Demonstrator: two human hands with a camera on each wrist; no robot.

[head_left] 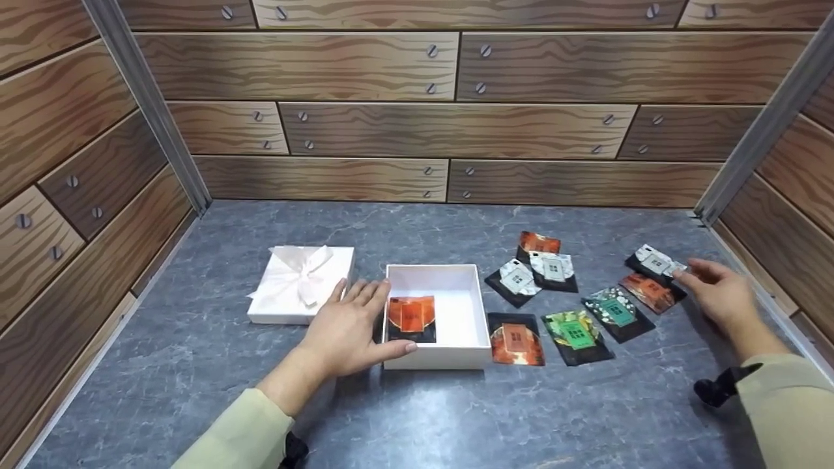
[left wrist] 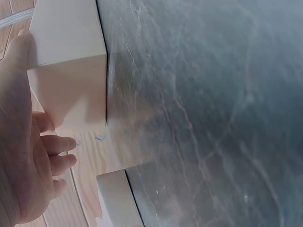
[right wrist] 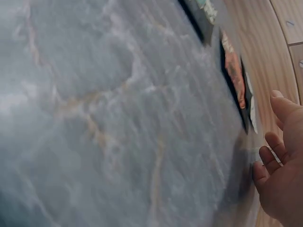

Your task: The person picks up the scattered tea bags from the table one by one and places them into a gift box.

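A: How's the grip looking, both sides?

B: Left hand (head_left: 348, 329) is resting along the white box (head_left: 433, 358), fingers fairly straight at the left wall, thumb lying over the front rim. Bracing, I'd say, not clasping. Right hand (head_left: 720, 293) is hanging at a corner of the silver-and-black packet (head_left: 657, 262), far right on the table (head_left: 423, 417). Fingers are bending loosely, holding nothing I'm seeing. Whether a fingertip is touching, I cannot tell.

A: Inside the box?

B: One orange-and-black packet (head_left: 412, 316) is lying at the left.

A: Where's the trouble lurking?

B: Far right first. The silver-and-black one is appearing to overlap a rust-orange packet (head_left: 648, 292); a careless pinch could be dragging both. They're lying flat, so fingertips could be skidding off a thin edge.

A: And nearer the box?

B: Another orange packet (head_left: 517, 339) is lying just beside its right wall. Too firm a left-hand push could be shoving the box into it. The bowed lid (head_left: 280, 306) is sitting close to the left fingers; a backward sweep could be knocking it askew.
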